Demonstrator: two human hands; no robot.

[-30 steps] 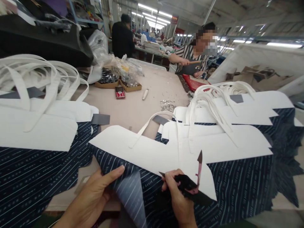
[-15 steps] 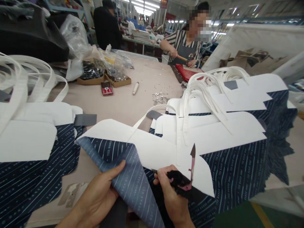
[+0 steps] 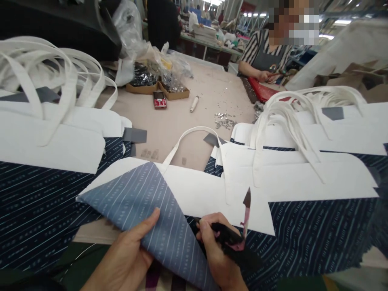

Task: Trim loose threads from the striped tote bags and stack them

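My left hand point(image 3: 133, 250) grips a navy striped fabric panel point(image 3: 148, 206), thumb on top and fingers underneath. The panel is folded over, its paler blue side showing and its corner lying on a white band. My right hand point(image 3: 220, 250) is closed around a tool point(image 3: 228, 236) wrapped in black and pink, with a pointed blade sticking up. A dark tip pokes out by my thumb and finger, near the panel's edge; the tool's exact kind is unclear. A thin white strap handle point(image 3: 197, 129) loops from the white band point(image 3: 194, 186) behind my hands.
White-topped navy bag panels with strap handles are stacked at left point(image 3: 51, 137) and right point(image 3: 303, 171). Behind are small metal pieces point(image 3: 224, 120), a white pen-like stick point(image 3: 194, 104), a red phone point(image 3: 159, 100) and cardboard trays point(image 3: 174, 95). A co-worker point(image 3: 266, 56) works across the table.
The panel's fold has been turned further over, covering its dark printed side and reaching higher onto the white band. My view has shifted left and down. The co-worker's hands have moved.
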